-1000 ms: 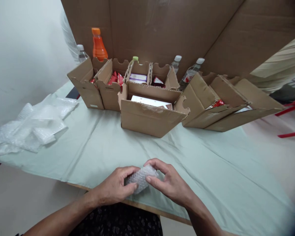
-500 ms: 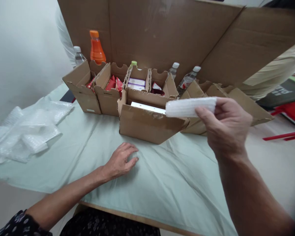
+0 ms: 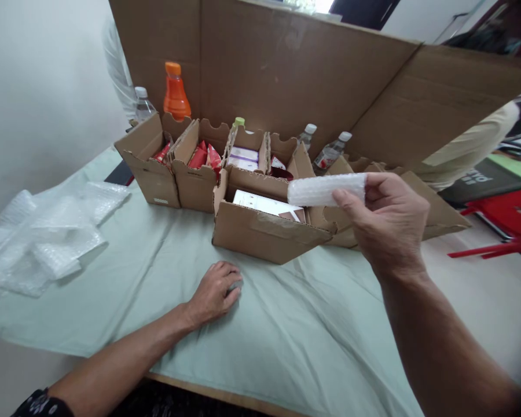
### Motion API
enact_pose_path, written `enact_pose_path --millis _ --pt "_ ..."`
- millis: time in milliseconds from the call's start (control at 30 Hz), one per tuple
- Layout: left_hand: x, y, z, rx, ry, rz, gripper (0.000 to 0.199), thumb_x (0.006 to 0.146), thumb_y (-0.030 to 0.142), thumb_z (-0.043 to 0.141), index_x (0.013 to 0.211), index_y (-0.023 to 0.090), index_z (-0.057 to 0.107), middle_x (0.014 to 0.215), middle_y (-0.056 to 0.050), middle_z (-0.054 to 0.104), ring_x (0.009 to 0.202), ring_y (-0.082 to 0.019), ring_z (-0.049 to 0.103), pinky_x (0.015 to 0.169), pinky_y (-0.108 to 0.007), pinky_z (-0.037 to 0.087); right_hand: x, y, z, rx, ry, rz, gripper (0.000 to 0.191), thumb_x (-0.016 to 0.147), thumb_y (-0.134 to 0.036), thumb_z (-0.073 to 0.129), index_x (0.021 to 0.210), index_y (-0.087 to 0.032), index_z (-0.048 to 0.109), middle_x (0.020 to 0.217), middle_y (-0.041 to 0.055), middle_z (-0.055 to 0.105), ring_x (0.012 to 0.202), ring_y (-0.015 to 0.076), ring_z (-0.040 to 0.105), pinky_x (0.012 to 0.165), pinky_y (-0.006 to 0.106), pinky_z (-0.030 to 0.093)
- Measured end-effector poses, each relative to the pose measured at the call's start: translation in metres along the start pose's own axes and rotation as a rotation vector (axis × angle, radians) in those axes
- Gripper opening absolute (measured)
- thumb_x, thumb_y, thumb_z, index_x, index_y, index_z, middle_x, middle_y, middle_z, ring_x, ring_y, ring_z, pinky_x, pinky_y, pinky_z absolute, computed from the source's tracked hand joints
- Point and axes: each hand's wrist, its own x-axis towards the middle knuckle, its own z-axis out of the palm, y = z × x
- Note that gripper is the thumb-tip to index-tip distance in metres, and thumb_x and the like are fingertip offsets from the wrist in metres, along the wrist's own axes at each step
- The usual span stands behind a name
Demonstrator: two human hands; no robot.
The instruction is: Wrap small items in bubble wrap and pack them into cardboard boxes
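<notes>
My right hand [image 3: 393, 217] is closed on one end of a rolled piece of bubble wrap [image 3: 316, 190], thumb in front and fingers behind. Whether anything lies inside the roll I cannot make out. It hovers over the right part of an open cardboard box [image 3: 264, 231], which holds a white carton [image 3: 260, 204]. On the pale green tablecloth [image 3: 191, 353], in front of that box, rests my left hand [image 3: 216, 291]. Its fingers are curled, and a greyish fold of the cloth shows between thumb and forefinger.
Behind stand more cardboard bins [image 3: 154, 179] with red packets [image 3: 204, 155] and purple-white boxes [image 3: 243, 157]. An orange bottle [image 3: 176, 95] and clear bottles [image 3: 327, 155] stand before a tall cardboard panel [image 3: 282, 63]. Bubble wrap sheets [image 3: 52, 231] lie at left; a red stool [image 3: 499, 220] at right.
My right hand has shifted slightly left with the bubble wrap roll. The left hand's fingers have curled in on the cloth. The view has tilted, showing more of the white carton.
</notes>
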Motion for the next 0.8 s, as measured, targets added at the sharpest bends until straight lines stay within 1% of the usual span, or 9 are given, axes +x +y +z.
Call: enact_pose_path --millis 133,200,267,367,433,500,600,700,800 --pt "0.001 0.002 0.000 0.027 -0.024 0.003 0.025 0.086 0.013 0.059 0.105 0.018 0.074 0.113 -0.013 0.072 0.108 -0.029 0.063 0.093 -0.047 0.052 0.007 -0.013 0.014 0.027 -0.065 -0.018 0.018 0.075 -0.022 0.080 0.088 -0.019 0.068 0.081 0.0026 0.073 0.069 0.0141 0.065 0.065 0.029 0.053" --pt "0.002 0.003 0.000 0.032 -0.036 -0.007 0.025 0.084 0.011 0.060 0.103 0.018 0.075 0.113 -0.013 0.072 0.108 -0.029 0.063 0.093 -0.047 0.052 0.014 -0.019 0.028 0.045 -0.128 -0.024 0.016 0.076 -0.020 0.078 0.087 -0.019 0.066 0.079 0.0004 0.071 0.068 0.0137 0.064 0.064 0.029 0.053" --pt "0.003 0.004 0.000 0.029 -0.042 -0.013 0.025 0.084 0.010 0.060 0.103 0.018 0.074 0.113 -0.013 0.072 0.108 -0.029 0.062 0.093 -0.046 0.051 0.021 -0.023 0.047 0.030 -0.194 -0.025 0.014 0.078 -0.019 0.076 0.085 -0.020 0.064 0.076 -0.0020 0.068 0.067 0.0136 0.062 0.063 0.028 0.052" --pt "0.003 0.004 0.000 0.017 -0.041 -0.016 0.024 0.084 0.010 0.060 0.102 0.018 0.074 0.113 -0.013 0.072 0.109 -0.029 0.061 0.094 -0.047 0.051 0.029 -0.023 0.078 -0.077 -0.273 -0.066 0.012 0.078 -0.019 0.075 0.085 -0.021 0.066 0.073 -0.0039 0.064 0.067 0.0138 0.059 0.065 0.029 0.050" --pt "0.004 0.003 0.001 0.016 -0.041 -0.021 0.022 0.084 0.011 0.060 0.099 0.018 0.074 0.113 -0.014 0.071 0.109 -0.030 0.061 0.093 -0.047 0.051 0.032 -0.021 0.095 -0.179 -0.326 -0.132 0.013 0.077 -0.018 0.074 0.089 -0.021 0.069 0.072 -0.0041 0.064 0.066 0.0144 0.057 0.068 0.030 0.049" --pt "0.004 0.003 0.002 0.024 -0.050 -0.024 0.020 0.084 0.012 0.061 0.098 0.019 0.073 0.113 -0.013 0.071 0.109 -0.029 0.061 0.093 -0.046 0.050 0.035 -0.019 0.108 -0.253 -0.402 -0.216 0.018 0.077 -0.015 0.071 0.095 -0.021 0.072 0.074 -0.0030 0.066 0.069 0.0158 0.059 0.073 0.031 0.049" --pt "0.005 0.003 0.002 0.040 -0.074 -0.031 0.018 0.085 0.013 0.062 0.097 0.018 0.073 0.114 -0.012 0.071 0.110 -0.029 0.060 0.093 -0.046 0.050 0.039 -0.017 0.117 -0.289 -0.542 -0.373 0.026 0.080 -0.009 0.062 0.100 -0.021 0.074 0.091 0.0017 0.074 0.083 0.0191 0.066 0.080 0.033 0.050" --pt "0.005 0.003 0.001 0.053 -0.096 -0.042 0.016 0.086 0.014 0.062 0.097 0.018 0.072 0.116 -0.012 0.071 0.113 -0.029 0.059 0.096 -0.046 0.049 0.045 -0.021 0.118 -0.299 -0.645 -0.516 0.030 0.082 -0.006 0.057 0.100 -0.022 0.075 0.110 0.0054 0.075 0.094 0.0206 0.068 0.083 0.033 0.050" --pt "0.005 0.004 0.001 0.064 -0.105 -0.044 0.015 0.087 0.015 0.061 0.097 0.019 0.072 0.117 -0.012 0.071 0.114 -0.029 0.059 0.098 -0.046 0.049 0.048 -0.027 0.119 -0.294 -0.718 -0.633 0.033 0.084 -0.003 0.053 0.099 -0.022 0.075 0.116 0.0057 0.073 0.099 0.0201 0.068 0.081 0.031 0.050"
